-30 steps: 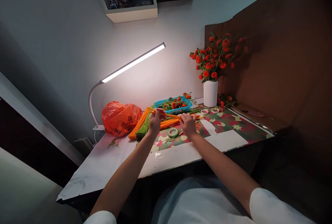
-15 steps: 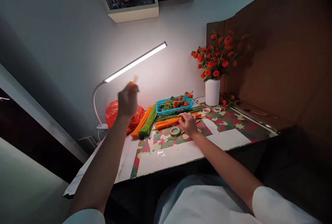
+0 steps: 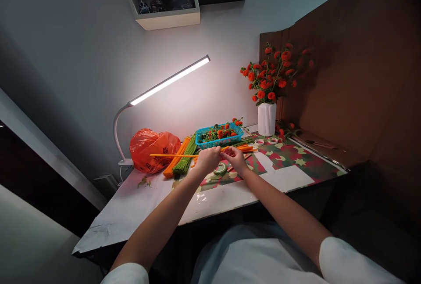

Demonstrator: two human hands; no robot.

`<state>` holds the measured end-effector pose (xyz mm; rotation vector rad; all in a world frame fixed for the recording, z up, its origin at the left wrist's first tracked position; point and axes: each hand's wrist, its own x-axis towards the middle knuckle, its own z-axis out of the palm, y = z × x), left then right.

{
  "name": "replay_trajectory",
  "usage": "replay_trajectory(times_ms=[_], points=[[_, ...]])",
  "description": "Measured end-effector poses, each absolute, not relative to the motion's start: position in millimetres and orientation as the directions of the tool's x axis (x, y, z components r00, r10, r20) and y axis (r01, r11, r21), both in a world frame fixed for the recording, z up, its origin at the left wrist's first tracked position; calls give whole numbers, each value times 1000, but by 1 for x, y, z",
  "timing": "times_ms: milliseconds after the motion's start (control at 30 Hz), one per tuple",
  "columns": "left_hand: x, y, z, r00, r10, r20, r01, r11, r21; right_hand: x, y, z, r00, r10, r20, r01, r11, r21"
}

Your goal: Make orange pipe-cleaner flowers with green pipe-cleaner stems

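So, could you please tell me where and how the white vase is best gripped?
Probably around the middle of the white vase, from the front left: it stands upright with a roughly cylindrical, ribbed body, the orange-red flowers spread above its rim, and cardboard stands behind and to the right.

One left hand, one right hand, one orange stem. On the table: one lamp and one bag near the back left corner, one basket and one vase along the back edge. Three tape rolls: one green roll, two pale rolls.
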<state>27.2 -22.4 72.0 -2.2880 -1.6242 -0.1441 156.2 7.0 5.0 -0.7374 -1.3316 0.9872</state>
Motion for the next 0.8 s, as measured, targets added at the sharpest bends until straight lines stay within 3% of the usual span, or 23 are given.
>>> replay_trajectory(times_ms=[167, 333, 800], points=[[30, -23, 62, 362, 885, 292, 929, -318, -187, 158, 2, 10, -102, 939, 327, -294, 286, -912], [33, -20, 53, 341, 884, 320, 938, -298, -176, 159, 3, 12, -102, 967, 234, -318, 191, -929], [30, -17, 42, 325, 898, 298, 945, -294, -145, 156, 6, 7, -89, 979, 185, -371, 140, -918]])
